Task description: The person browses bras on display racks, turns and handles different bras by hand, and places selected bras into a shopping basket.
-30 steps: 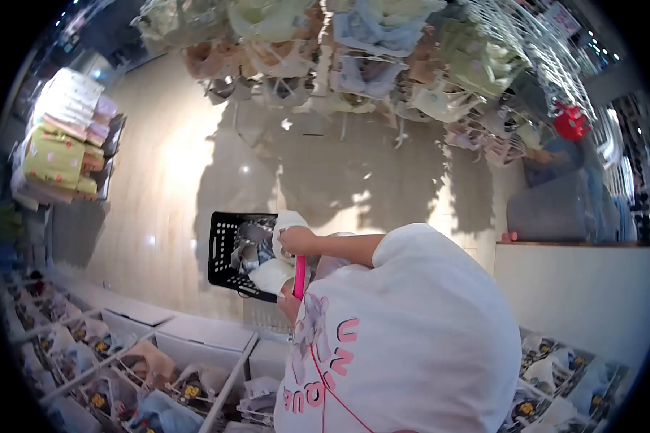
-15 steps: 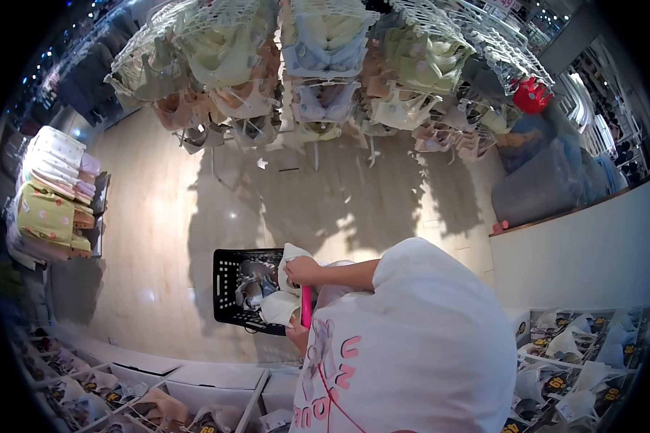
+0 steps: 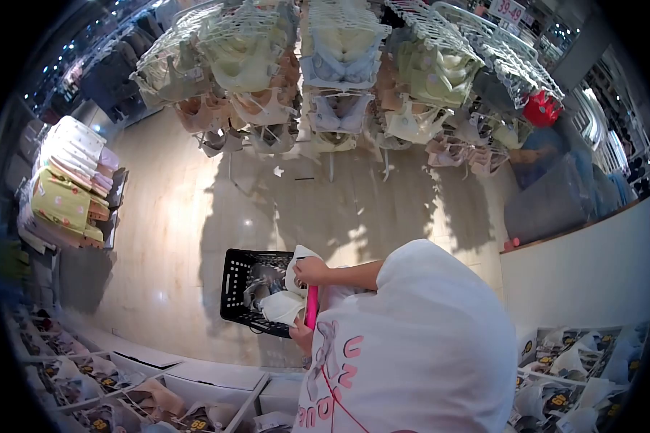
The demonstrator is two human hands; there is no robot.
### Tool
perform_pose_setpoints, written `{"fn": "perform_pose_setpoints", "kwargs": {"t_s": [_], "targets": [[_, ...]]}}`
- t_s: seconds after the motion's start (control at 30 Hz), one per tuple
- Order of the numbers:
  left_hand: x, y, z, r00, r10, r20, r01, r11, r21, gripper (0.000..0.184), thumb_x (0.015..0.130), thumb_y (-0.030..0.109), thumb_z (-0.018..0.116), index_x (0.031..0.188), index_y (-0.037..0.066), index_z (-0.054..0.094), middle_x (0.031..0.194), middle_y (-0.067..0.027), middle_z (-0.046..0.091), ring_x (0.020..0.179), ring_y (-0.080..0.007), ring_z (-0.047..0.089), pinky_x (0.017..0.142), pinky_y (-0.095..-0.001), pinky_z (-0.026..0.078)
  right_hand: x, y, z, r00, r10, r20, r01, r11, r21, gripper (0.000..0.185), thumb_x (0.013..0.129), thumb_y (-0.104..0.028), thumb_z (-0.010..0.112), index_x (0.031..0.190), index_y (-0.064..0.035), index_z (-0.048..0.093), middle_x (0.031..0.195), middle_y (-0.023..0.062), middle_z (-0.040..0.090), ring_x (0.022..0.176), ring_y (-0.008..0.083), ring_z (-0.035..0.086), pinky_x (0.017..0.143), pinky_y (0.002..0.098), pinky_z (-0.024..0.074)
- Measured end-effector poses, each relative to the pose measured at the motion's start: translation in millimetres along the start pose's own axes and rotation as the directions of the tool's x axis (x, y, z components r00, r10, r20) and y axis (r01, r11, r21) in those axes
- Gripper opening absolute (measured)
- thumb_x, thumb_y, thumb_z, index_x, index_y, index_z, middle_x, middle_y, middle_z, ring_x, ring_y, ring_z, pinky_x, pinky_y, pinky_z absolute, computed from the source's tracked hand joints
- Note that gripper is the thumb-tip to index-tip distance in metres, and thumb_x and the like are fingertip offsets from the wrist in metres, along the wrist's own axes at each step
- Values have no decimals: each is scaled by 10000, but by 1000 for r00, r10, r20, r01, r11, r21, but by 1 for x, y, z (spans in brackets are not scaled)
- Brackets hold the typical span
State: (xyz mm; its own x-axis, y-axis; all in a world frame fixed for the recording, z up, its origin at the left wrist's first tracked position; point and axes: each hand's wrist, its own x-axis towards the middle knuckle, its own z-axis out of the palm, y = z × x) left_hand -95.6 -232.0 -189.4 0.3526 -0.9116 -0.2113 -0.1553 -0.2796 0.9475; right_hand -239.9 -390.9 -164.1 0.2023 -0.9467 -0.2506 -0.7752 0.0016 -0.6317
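Note:
A white bra [image 3: 283, 307] is held spread in front of my white T-shirt, partly above the basket. My right hand [image 3: 311, 270], the upper one here, has its fingers closed on the bra's upper part. Lower down, my left hand [image 3: 302, 335] is curled at the bra's other side, with its fingers partly hidden. Beneath is a black shopping basket [image 3: 232, 292] holding several grey and patterned garments [image 3: 260, 285]. A bright pink handle [image 3: 311, 307] rises between the bra and my shirt.
Rows of hanging bras [image 3: 339, 61] line the far side. Stacked folded clothes [image 3: 68, 191] are at left, and a white counter [image 3: 578, 267] is at right. Divided bins of bras [image 3: 148, 404] run along the near edge. Wooden floor [image 3: 166, 238] lies between.
The view has shifted, so the racks and basket appear slightly further right and lower. Both hands stay on the white bra, with little visible movement.

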Motion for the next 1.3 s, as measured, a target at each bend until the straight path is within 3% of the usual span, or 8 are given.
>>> {"fn": "perform_pose_setpoints", "kwargs": {"t_s": [0.57,0.6,0.7,0.8,0.9,1.13,1.2,1.3], "targets": [[-8,8,10,979,-8,-205,23,997,70,442,968,279,414,950,-139,559,753,-173,617,611,-247,535,576,-382,431,9,10,-6,988,-101,114,84,985,150,372,842,-313,469,736,-11,659,754,204,632,734,371,611,719,457,471],[-14,28,16,957,124,-262,-105,991,86,444,967,284,419,912,-130,568,750,-174,617,581,-236,536,539,-365,435,6,9,-9,987,-110,119,92,985,149,380,854,-314,464,752,-5,659,767,212,631,743,380,611,736,463,470],[-22,53,29,883,-368,-290,323,927,-193,431,967,293,419,876,-102,565,729,-159,603,522,-195,523,457,-331,421,-2,18,-12,979,-185,86,177,980,95,386,868,-304,454,754,7,653,783,225,627,754,394,608,749,472,467],[-31,29,35,924,-171,-343,133,982,-133,407,961,308,431,857,-68,548,711,-143,587,487,-152,511,390,-298,392,-16,25,-14,983,-179,47,171,976,136,403,887,-310,441,749,12,641,755,223,624,735,390,606,724,469,469],[-47,17,40,889,-381,-255,333,919,-213,411,947,318,457,891,-83,530,693,-121,571,467,-146,500,377,-289,379,-34,39,-21,991,-127,44,119,981,151,406,889,-308,439,738,14,634,754,225,621,732,391,605,722,472,467],[-82,-25,49,858,-235,-456,243,969,-42,478,930,329,476,934,-148,507,895,-279,563,839,-363,533,808,-431,393,-74,59,-27,992,-129,13,124,972,198,435,892,-327,430,691,-3,638,693,199,621,710,378,609,710,471,466],[-85,-17,49,816,-231,-530,340,933,117,524,913,374,484,952,-147,531,825,-279,575,783,-350,557,741,-446,409,-77,64,-21,991,-130,19,124,973,195,434,891,-331,435,687,-8,642,689,190,625,704,371,612,703,468,466],[-85,-37,45,849,-41,-527,120,986,117,463,912,344,481,816,-97,582,696,-252,602,681,-408,589,622,-472,418,-80,73,-6,993,-112,-19,114,981,154,416,886,-318,439,679,-23,647,711,185,631,714,360,612,683,459,460]]}}
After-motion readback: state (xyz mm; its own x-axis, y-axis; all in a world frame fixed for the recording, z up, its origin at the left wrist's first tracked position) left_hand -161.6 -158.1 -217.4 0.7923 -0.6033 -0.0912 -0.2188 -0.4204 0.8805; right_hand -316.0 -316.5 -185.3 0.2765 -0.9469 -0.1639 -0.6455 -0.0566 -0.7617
